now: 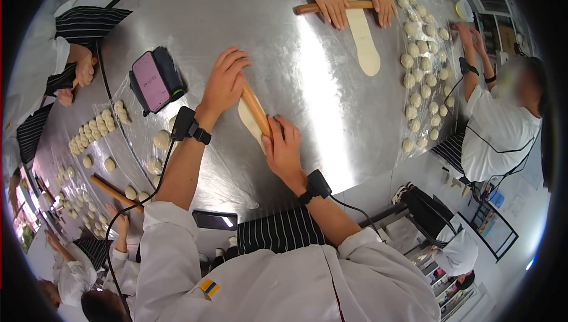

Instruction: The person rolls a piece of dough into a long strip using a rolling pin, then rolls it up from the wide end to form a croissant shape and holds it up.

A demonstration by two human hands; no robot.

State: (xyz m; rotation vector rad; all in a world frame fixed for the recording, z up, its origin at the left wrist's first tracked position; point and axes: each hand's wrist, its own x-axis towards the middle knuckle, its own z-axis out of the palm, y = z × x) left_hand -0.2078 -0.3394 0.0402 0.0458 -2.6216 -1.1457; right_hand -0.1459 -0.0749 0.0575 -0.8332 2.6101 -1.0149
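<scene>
A wooden rolling pin (255,109) lies slanted across a pale strip of dough (251,124) on the metal table. My left hand (225,82) rests over the pin's far end, its fingers reaching forward past it. At the near end my right hand (284,147) holds the pin, with fingers and thumb around it. Part of the dough is hidden under the pin and my right hand. Dough balls (161,139) sit on plastic film left of my left forearm.
A phone (148,79) stands propped at the left, and another phone (214,220) lies by the table's near edge. Across the table, a person's hands (331,5) press a rolling pin (307,9) on a long dough strip (362,44). Several dough balls (425,63) cover film at the right.
</scene>
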